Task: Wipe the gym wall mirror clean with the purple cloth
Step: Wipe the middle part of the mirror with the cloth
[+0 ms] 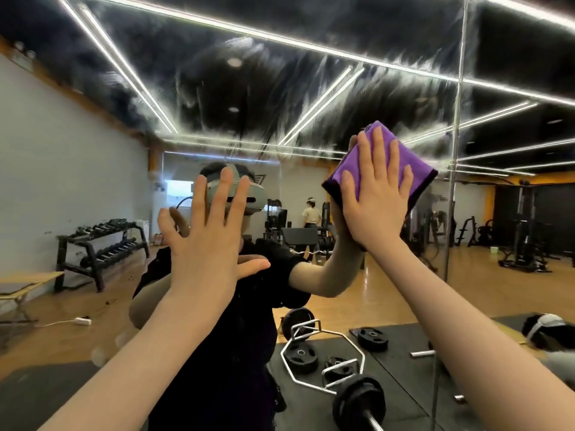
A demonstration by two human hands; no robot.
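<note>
The wall mirror (217,98) fills the view, its upper part covered in grey streaks and smears. My right hand (373,194) lies flat, fingers straight and spread, pressing the folded purple cloth (413,172) against the glass at upper right. My left hand (205,228) is raised at centre left with fingers spread and straight, palm toward the glass; whether it touches the mirror I cannot tell. My own reflection in a headset shows behind both hands.
A vertical seam (455,157) joins mirror panels right of the cloth. Low in front lie a hex bar (323,359) with weight plates and a loaded barbell (357,402) on a black mat. Reflected: a dumbbell rack (99,247), machines, another person far off.
</note>
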